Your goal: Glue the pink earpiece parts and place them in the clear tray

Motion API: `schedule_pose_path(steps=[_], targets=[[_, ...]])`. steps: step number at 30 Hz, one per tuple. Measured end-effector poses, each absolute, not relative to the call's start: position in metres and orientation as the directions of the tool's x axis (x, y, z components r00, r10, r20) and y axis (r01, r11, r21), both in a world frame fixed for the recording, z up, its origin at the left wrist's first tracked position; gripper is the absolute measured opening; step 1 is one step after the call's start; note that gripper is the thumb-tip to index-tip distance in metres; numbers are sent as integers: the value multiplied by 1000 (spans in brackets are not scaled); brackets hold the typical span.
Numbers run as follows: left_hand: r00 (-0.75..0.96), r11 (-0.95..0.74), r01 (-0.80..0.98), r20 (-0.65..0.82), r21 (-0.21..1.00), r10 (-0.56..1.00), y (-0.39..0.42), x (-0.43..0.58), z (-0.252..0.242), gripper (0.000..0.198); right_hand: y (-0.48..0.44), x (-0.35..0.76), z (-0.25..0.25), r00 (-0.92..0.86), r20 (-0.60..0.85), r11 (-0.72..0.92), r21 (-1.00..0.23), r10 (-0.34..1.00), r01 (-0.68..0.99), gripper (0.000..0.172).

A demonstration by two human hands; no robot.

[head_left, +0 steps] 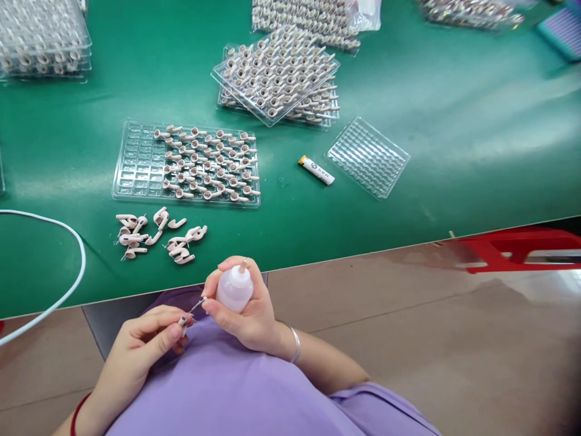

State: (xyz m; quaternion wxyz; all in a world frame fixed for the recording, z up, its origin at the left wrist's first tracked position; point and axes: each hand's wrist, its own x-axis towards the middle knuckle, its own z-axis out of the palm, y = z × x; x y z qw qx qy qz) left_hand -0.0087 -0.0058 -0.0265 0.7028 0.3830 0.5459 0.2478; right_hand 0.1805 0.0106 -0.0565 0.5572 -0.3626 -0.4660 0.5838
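Observation:
My right hand (pixel 247 309) is wrapped round a small white squeeze bottle (pixel 235 289), its nozzle pointing up, and its fingertips also pinch a thin metal pin. My left hand (pixel 145 345) pinches a small pink earpiece part (pixel 183 321) at the other end of that pin. Both hands are held over my lap, just below the table's front edge. On the green table (pixel 454 139) above them lies a loose heap of the same pink parts (pixel 157 236). Behind the heap sits a clear tray (pixel 136 163), its right side filled with rows of parts.
A stack of filled trays (pixel 276 75) stands further back, with an empty clear tray (pixel 368 156) and a white lighter (pixel 316 170) to its right. More filled trays (pixel 43 39) sit far left and at the back. A white cable (pixel 68 290) loops left; a red object (pixel 517 248) lies right.

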Motion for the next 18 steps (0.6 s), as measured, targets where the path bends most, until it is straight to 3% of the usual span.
schedule_pose_path(steps=[7,18], targets=[[303,535,135,-549,834,779,-3,-10,-22,25,11,183,-56,-161,200,161,-960,966,-227,45],[287,507,130,-522,852,803,-2,-7,-17,22,10,187,-59,-261,232,223,-973,937,-65,47]])
